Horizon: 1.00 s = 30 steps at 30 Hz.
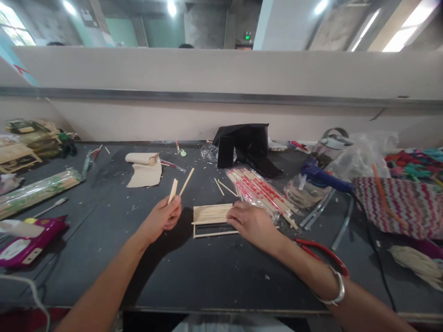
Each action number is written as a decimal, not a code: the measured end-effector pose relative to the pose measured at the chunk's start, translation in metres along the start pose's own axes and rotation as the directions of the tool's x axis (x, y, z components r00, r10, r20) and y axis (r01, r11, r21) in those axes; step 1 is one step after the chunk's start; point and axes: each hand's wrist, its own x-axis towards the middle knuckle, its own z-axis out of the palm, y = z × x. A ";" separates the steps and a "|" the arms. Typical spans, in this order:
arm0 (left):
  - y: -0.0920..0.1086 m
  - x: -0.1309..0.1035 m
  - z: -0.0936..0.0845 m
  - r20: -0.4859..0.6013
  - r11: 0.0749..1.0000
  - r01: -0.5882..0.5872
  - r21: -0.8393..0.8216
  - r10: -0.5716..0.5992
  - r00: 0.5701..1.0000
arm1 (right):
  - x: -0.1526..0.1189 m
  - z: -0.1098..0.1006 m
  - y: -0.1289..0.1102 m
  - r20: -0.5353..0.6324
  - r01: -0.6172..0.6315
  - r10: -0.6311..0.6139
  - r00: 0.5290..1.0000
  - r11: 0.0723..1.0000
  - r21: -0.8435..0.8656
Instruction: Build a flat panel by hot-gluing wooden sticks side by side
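My left hand is closed around a few short, pale wooden sticks that point up from the fingers. One more stick slants up to the right beside them, its lower end at my fingers. On the table in front lies a small rectangular frame of wooden sticks. Its back part is covered by sticks laid side by side, while the front part shows a gap. My right hand rests over the frame's right end with fingers bent and pressed together on the sticks, hiding that end.
Packaged chopsticks lie behind my right hand, near loose sticks. A blue glue gun and red-handled pliers are at the right. A cloth roll and black case sit farther back. A purple power strip is left.
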 end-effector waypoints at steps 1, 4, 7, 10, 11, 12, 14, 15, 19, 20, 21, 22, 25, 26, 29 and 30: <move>-0.001 0.000 0.000 0.007 1.000 0.002 0.015 -0.002 1.000 | 0.000 0.000 0.000 0.011 -0.002 0.002 1.000 1.000 -0.009; -0.004 0.002 -0.003 0.018 0.996 -0.009 0.087 0.008 1.000 | -0.001 0.000 0.001 0.023 -0.008 0.009 1.000 1.000 -0.017; -0.008 0.005 -0.007 0.000 0.987 -0.017 0.161 0.017 1.000 | -0.002 0.001 0.002 0.030 -0.016 0.016 0.999 1.000 0.006; -0.008 0.005 -0.009 -0.028 0.965 -0.024 0.260 0.033 0.999 | -0.002 0.001 0.002 0.045 -0.027 0.026 0.999 0.999 0.019; -0.007 0.004 -0.010 -0.032 0.957 -0.027 0.289 0.038 0.999 | -0.002 0.001 0.002 0.052 -0.031 0.030 0.998 0.999 0.018; -0.006 0.003 -0.009 -0.030 0.945 -0.032 0.325 0.044 0.999 | -0.002 0.000 0.002 0.060 -0.034 0.033 0.998 0.999 0.014; -0.002 0.001 -0.008 -0.014 0.904 -0.053 0.424 0.065 0.998 | -0.001 0.000 0.001 0.074 -0.035 0.034 0.997 0.999 0.006; 0.000 0.000 -0.007 -0.006 0.876 -0.066 0.478 0.078 0.997 | -0.001 0.000 0.001 0.078 -0.035 0.034 0.996 0.999 0.002; 0.002 -0.001 -0.005 0.022 0.777 -0.103 0.622 0.113 0.993 | -0.001 0.000 0.000 0.087 -0.045 0.045 0.995 0.999 -0.003; 0.002 -0.001 -0.005 0.040 0.767 -0.114 0.632 0.115 0.993 | -0.001 0.000 -0.001 0.090 -0.048 0.048 0.995 0.999 -0.003; 0.001 0.000 -0.005 0.060 0.758 -0.124 0.641 0.112 0.992 | -0.001 0.000 -0.001 0.094 -0.049 0.050 0.994 0.999 -0.002; 0.000 0.000 -0.005 0.080 0.750 -0.131 0.649 0.104 0.991 | 0.000 0.000 -0.001 0.099 -0.051 0.051 0.994 0.999 -0.003; -0.003 0.000 -0.006 0.116 0.725 -0.127 0.677 0.065 0.991 | 0.001 -0.001 -0.002 0.110 -0.055 0.055 0.992 0.998 -0.003; -0.003 0.000 -0.006 0.120 0.716 -0.124 0.687 0.056 0.991 | 0.001 -0.002 -0.002 0.112 -0.056 0.056 0.992 0.998 -0.002; -0.004 0.000 -0.006 0.131 0.689 -0.123 0.715 0.041 0.991 | 0.001 -0.002 -0.002 0.112 -0.063 0.062 0.992 0.998 0.004; -0.004 -0.001 -0.006 0.131 0.680 -0.123 0.723 0.039 0.991 | 0.001 -0.001 -0.002 0.110 -0.065 0.064 0.992 0.998 0.007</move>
